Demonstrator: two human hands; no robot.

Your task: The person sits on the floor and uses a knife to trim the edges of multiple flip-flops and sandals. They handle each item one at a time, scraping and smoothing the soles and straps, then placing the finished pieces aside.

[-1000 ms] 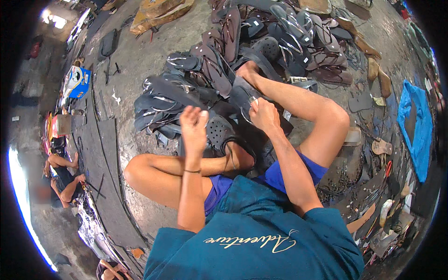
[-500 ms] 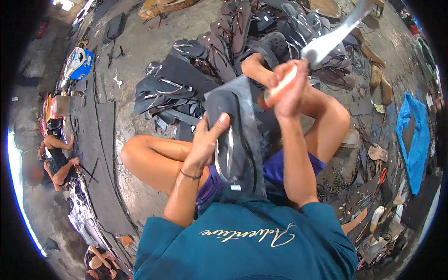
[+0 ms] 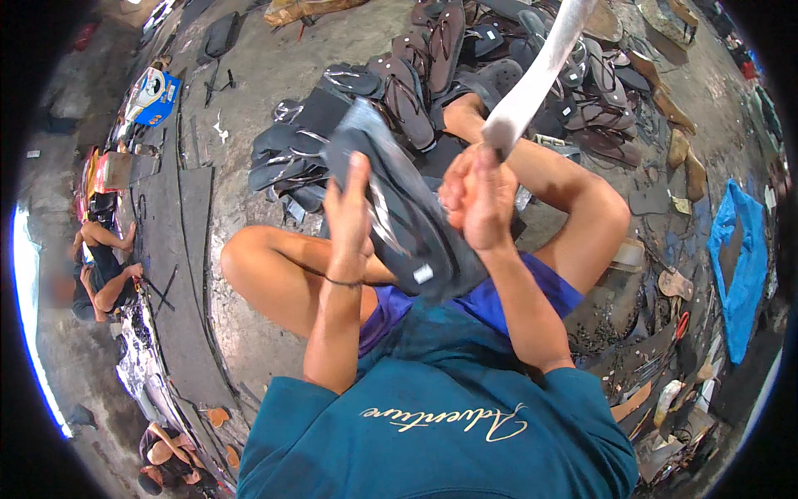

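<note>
Since you swung its top left: flip-flop point(image 3: 389, 208) slants above your lap, left hand point(image 3: 349, 218) gripping its edge
Knife point(image 3: 540, 79): now closer, in right hand point(image 3: 480, 200); sole seems within easier reach

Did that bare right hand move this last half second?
Yes, the right hand moved left and lower in view, away from the rightmost brown flip-flops.

A blue-and-white box point(image 3: 160, 101) sits at far left, a blue sheet point(image 3: 740, 314) at far right
</note>
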